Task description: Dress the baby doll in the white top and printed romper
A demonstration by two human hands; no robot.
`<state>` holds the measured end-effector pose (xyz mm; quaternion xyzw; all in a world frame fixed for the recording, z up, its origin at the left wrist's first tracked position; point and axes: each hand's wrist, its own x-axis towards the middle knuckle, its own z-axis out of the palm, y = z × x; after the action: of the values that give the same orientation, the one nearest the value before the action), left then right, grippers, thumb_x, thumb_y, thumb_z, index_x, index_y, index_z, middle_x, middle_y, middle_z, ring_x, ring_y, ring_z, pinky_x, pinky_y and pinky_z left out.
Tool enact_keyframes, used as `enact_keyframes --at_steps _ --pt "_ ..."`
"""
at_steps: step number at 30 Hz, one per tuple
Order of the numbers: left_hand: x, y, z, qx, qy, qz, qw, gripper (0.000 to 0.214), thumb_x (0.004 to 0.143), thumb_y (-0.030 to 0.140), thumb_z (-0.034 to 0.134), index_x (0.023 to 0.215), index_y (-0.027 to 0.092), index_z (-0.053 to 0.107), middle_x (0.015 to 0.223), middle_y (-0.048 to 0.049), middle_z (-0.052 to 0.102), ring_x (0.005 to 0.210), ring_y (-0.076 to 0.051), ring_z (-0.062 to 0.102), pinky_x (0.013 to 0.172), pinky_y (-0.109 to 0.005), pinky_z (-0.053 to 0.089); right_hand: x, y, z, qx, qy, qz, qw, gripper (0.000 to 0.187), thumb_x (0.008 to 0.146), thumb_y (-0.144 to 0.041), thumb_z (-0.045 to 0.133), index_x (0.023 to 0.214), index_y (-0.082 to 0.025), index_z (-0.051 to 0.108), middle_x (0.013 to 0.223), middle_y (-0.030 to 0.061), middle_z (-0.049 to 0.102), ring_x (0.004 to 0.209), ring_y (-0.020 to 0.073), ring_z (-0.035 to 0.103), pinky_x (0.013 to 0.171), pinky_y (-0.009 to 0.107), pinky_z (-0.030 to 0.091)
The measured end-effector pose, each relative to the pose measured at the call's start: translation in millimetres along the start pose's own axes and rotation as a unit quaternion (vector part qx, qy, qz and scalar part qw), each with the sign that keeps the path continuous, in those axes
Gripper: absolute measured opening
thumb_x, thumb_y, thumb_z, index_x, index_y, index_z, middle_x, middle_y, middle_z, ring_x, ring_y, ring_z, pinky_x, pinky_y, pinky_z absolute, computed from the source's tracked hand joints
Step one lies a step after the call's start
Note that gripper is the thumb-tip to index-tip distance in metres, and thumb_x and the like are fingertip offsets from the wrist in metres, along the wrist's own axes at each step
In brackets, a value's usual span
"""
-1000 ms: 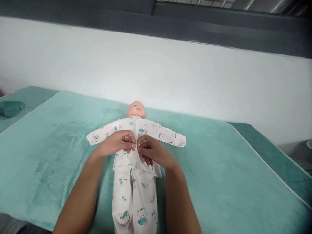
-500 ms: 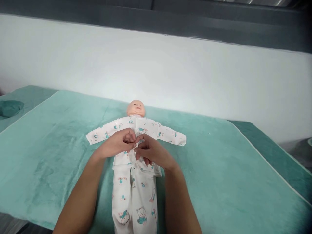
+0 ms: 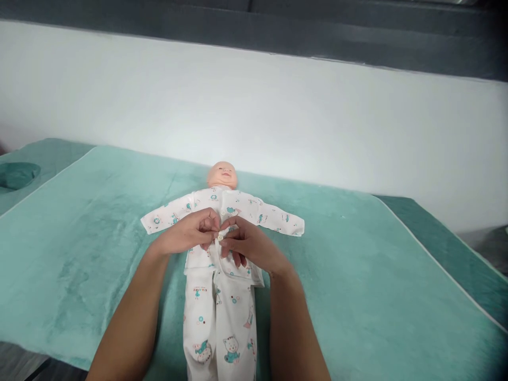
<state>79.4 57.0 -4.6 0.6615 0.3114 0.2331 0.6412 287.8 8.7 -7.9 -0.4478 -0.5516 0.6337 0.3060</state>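
Observation:
A baby doll lies on its back, head away from me, dressed in a white printed shirt and matching white trousers. Both sleeves are spread out sideways. At the front opening of the shirt, my left hand pinches the cloth between thumb and forefinger. My right hand grips the other side of the opening, its fingertips almost touching the left ones. A small pale button shows between the two hands. The middle of the shirt's chest is partly hidden behind my fingers.
Beneath the doll a light green plush cover spreads over the bed, with darker green at the right side. A white wall rises behind it. At the far left is a round opening.
Between my fingertips the button has come into clearer view. Both hands stay at the same spot on the shirt front, with only small finger movements.

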Motion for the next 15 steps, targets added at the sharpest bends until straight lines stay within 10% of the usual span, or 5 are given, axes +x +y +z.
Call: enact_keyframes --at_steps 7,11,15 --pt "-4 3 -6.1 0.002 -0.079 -0.038 0.996 0.013 0.087 0.027 0.061 0.097 0.020 0.057 0.068 0.0009 0.068 0.049 -0.009 0.054 0.048 -0.021 0.042 0 4 -7 0.053 0.009 -0.057 0.997 0.038 0.084 -0.050 0.072 0.106 -0.024 0.055 0.071 -0.0028 0.069 0.045 0.0106 0.054 0.042 0.023 0.039" --pt "-9 6 -9.1 0.023 -0.119 -0.045 0.992 0.023 0.090 0.037 0.062 0.101 0.017 0.066 0.074 -0.0039 0.072 0.056 -0.012 0.061 0.048 -0.022 0.041 6 13 -12 0.085 0.216 -0.161 0.959 0.025 0.088 -0.049 0.064 0.093 -0.026 0.055 0.076 -0.0010 0.066 0.061 0.0146 0.062 0.056 0.028 0.051" --pt "2 -7 -10.7 0.087 0.117 0.007 0.989 0.022 0.092 0.038 0.056 0.095 0.019 0.066 0.072 -0.0011 0.066 0.056 -0.013 0.058 0.050 -0.026 0.040 17 21 -10 0.001 0.356 -0.247 0.901 0.023 0.092 -0.044 0.058 0.106 -0.027 0.062 0.126 0.0072 0.069 0.121 0.0233 0.063 0.100 0.041 0.053"
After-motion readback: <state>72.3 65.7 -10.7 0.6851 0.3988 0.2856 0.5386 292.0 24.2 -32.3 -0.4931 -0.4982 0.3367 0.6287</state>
